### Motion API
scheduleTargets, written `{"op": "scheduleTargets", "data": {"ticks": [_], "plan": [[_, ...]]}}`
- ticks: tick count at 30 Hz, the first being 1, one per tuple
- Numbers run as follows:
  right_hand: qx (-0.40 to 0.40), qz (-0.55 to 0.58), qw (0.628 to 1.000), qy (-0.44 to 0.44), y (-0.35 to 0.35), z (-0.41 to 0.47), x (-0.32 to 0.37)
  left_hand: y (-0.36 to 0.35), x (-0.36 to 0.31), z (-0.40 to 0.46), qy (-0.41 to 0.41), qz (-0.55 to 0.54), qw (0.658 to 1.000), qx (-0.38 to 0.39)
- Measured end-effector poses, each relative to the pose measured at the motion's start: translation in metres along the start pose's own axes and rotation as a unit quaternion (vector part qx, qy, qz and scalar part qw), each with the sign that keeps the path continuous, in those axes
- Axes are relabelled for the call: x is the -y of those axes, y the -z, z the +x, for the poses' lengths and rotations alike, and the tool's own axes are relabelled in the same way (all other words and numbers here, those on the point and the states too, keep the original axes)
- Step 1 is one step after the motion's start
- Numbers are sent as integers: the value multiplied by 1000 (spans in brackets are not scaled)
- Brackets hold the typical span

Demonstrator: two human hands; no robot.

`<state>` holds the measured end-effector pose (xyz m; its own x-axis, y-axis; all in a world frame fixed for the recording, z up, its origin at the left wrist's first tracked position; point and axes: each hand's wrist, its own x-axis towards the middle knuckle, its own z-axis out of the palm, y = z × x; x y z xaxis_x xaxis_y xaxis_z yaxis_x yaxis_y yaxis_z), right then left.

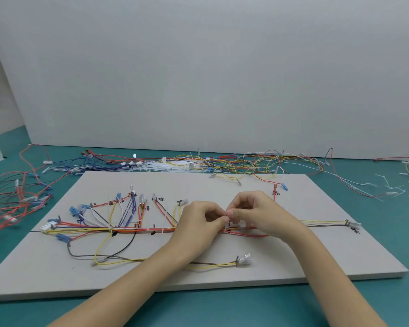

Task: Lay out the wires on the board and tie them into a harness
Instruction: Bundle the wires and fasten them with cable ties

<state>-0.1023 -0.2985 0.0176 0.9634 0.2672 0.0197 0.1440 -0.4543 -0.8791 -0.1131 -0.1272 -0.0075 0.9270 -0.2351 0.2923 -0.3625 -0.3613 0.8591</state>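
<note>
A grey board (222,277) lies on the teal table. Coloured wires run along its middle line as a main bundle (137,230), with branches fanning up to blue and clear terminals at the left. My left hand (198,220) and my right hand (253,208) meet over the bundle's middle. Both pinch a thin white cable tie (227,224) that loops round the wires there. A yellow and brown wire pair (213,265) lies loose near the board's front, ending in a clear terminal. White ties bind the bundle further left.
Loose wires (246,161) and a heap of white cable ties (161,167) lie behind the board by a grey wall. More red and black wires (12,197) sprawl at the left. Cut tie ends (392,187) are scattered at the right.
</note>
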Motion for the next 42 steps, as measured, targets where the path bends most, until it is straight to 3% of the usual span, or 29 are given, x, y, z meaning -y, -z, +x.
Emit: {"op": "scheduleTargets", "data": {"ticks": [4, 11, 15, 20, 31, 38, 42], "plan": [[-16, -23, 999, 30, -1, 0, 4, 4, -2, 3, 44, -51, 998, 13], [-88, 38, 993, 66, -1, 0, 8, 0, 1, 1, 35, 7, 999, 19], [-17, 29, 999, 13, -4, -1, 3, 1, 2, 2, 39, 12, 999, 20], [-26, -3, 1000, -5, -7, 1, 0, 3, 3, 3, 39, -10, 999, 32], [-41, 19, 998, 47, -14, -1, 10, -3, 9, 3, -69, 162, 984, 40], [19, 49, 999, 13, -10, -3, 11, -5, 14, 2, -124, 203, 970, 41], [-27, 68, 997, 11, -14, -1, 9, -2, 15, 4, -107, 163, 980, 38]]}}
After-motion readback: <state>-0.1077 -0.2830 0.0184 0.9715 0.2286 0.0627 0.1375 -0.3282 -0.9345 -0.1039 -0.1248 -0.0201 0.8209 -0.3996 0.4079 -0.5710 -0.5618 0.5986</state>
